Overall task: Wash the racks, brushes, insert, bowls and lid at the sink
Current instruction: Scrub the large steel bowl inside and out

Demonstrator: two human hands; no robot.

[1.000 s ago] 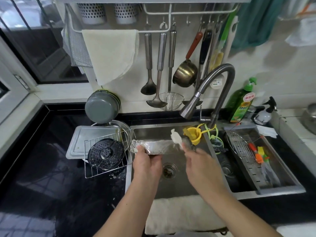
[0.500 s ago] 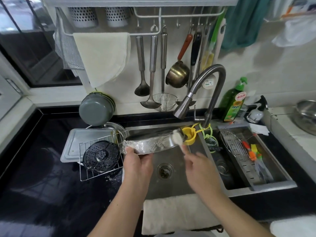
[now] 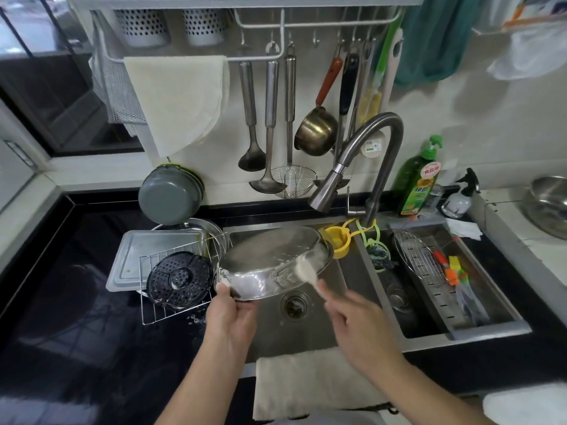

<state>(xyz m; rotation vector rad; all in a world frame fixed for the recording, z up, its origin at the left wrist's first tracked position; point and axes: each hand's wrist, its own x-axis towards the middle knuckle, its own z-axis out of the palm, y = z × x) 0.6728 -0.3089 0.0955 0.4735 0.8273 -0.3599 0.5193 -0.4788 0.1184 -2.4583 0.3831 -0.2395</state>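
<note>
Left hand [image 3: 228, 314] grips rim of tilted, soapy steel bowl [image 3: 270, 265] over sink [image 3: 306, 329]; right hand [image 3: 356, 320] pinches white brush [image 3: 305, 269] against it.

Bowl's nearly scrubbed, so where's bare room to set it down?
Bare black counter lies left of the wire rack and in front of it. The sink basin floor around the drain is open too. Crowded: the grey tray behind the rack, and the right drainer basket holding brushes. The left hand holds the bowl.
</note>
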